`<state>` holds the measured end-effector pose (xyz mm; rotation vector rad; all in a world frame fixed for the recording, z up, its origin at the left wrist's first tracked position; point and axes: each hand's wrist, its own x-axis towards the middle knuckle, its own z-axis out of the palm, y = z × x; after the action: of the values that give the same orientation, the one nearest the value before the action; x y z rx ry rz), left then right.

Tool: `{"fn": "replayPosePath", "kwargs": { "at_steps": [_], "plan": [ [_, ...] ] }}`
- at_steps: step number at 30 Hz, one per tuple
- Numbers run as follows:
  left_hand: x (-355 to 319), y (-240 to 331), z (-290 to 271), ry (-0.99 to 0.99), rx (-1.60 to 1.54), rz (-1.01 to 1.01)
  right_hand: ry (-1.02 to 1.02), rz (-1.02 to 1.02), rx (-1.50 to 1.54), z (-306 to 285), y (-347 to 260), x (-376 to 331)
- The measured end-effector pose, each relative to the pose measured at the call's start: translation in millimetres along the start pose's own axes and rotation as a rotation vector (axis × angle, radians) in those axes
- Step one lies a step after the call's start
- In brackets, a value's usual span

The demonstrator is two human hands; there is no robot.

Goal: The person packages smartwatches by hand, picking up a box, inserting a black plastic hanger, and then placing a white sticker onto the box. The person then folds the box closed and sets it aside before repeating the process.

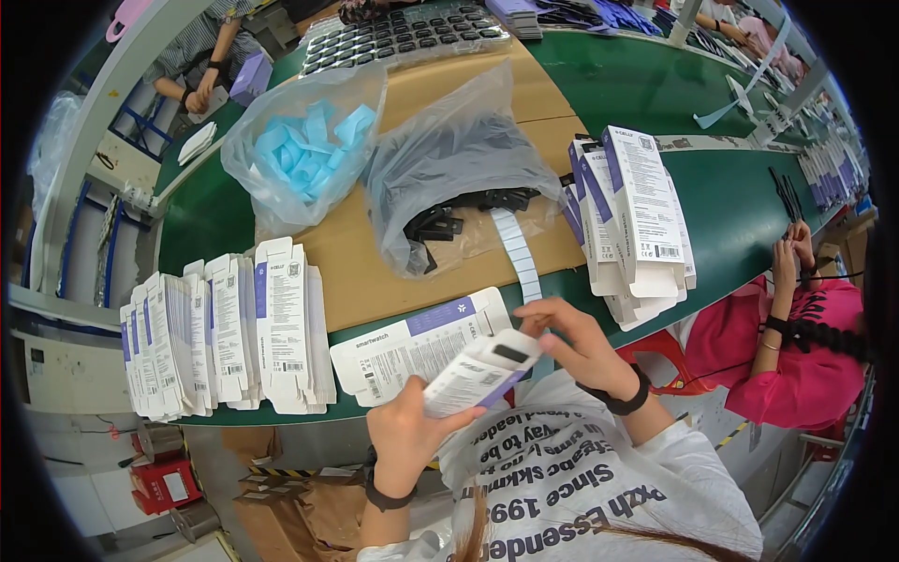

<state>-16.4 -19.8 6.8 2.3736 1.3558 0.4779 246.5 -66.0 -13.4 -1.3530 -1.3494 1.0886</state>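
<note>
My left hand (403,436) is closed round a slim white and purple carton (473,379), which tilts up to the right above the table's near edge. A black oblong patch shows at the carton's upper end. Close by that end is my right hand (585,351), its fingers curled together; whatever they pinch is too small to make out. Beneath the held carton, a flattened carton (412,342) of the same colours lies on the table. A strip of pale blue labels (517,253) runs down to the right fingertips from a clear bag (449,178) with black parts.
Stacks of flat cartons stand left (281,328) and right (641,215). A clear bag of light blue pieces (309,150) sits on brown cardboard (328,272), behind it a tray of black parts (403,39). A person in pink (796,347) works at right, another at upper left.
</note>
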Motion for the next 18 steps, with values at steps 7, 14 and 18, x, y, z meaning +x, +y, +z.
{"fn": "replayPosePath", "kwargs": {
  "at_steps": [7, 14, 18],
  "plan": [
    [-20, -22, 10, 0.051, -0.471, -0.364, 0.177, -0.245, -0.582, -12, 41, -7],
    [-25, -19, 18, 0.056, -0.619, -0.413, 0.185, -0.192, -0.506, -9, 61, 0],
    [-28, -20, 23, 0.018, -0.618, -0.434, 0.2, -0.159, -0.462, -8, 66, 3]
  ]
}}
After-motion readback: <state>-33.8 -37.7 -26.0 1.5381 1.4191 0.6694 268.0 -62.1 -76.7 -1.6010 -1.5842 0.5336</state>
